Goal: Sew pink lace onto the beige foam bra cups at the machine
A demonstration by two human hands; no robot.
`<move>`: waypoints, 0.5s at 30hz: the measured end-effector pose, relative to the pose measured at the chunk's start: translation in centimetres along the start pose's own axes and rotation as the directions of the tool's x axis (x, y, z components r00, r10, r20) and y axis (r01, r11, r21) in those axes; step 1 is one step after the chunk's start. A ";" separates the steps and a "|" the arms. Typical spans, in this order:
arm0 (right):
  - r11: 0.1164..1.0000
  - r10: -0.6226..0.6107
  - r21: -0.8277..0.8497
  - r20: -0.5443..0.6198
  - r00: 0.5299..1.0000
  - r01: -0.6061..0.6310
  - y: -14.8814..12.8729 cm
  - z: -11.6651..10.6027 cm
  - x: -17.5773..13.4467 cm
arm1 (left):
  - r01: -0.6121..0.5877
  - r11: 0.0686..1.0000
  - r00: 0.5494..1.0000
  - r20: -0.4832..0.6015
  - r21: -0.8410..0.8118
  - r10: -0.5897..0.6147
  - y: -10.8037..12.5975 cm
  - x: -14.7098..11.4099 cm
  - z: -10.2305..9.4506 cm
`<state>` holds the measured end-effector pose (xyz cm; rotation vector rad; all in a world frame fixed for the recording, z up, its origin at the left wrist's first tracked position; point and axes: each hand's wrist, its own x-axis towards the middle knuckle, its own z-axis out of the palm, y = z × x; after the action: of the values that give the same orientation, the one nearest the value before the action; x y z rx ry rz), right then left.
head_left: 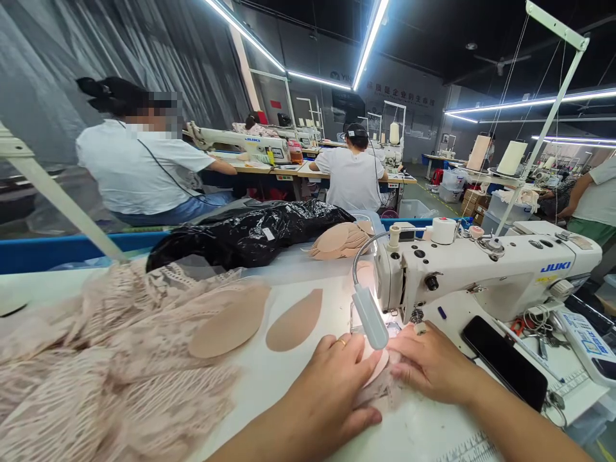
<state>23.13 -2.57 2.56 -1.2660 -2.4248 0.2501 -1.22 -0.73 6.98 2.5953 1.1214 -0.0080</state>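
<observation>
A pink fabric piece (378,371) lies under the needle area of a white sewing machine (474,269), partly covered by my fingers and the lamp head. My left hand (334,382), with a ring on one finger, presses on the piece's left side, its fingers bent and its thumb lower down. From the right, my right hand (430,362) holds the other side with its fingers close together. The needle itself is hidden behind the grey lamp (370,317). Left of my hands lie a beige leaf-shaped piece (294,321) and a larger beige piece (230,321) on lace.
Pale pink lace fabric (120,359) covers the table's left side. Behind it rest a black plastic bag (250,234) and a stack of beige pieces (339,239). A phone (505,361) lies right of my right hand, near scissors (541,346). Co-workers sit beyond.
</observation>
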 end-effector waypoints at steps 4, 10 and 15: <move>0.994 0.059 -0.092 0.032 0.998 -0.056 -0.1 0.4 0.3 | -0.098 0.985 0.992 0.066 -0.143 0.109 0.2 -0.6 0.1; 0.944 0.175 -0.279 -0.022 0.984 -0.174 0.5 1.0 1.3 | 0.015 0.998 0.996 0.089 -0.059 -0.010 0.0 0.8 -0.9; 0.981 0.046 -0.181 -0.086 0.995 -0.061 1.2 0.8 0.6 | 0.113 0.992 0.992 0.049 0.048 -0.115 1.2 1.6 -1.7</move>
<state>23.39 -1.35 1.56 -1.3933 -2.3909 -0.0118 0.57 0.12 8.78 2.5506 1.2629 -0.1269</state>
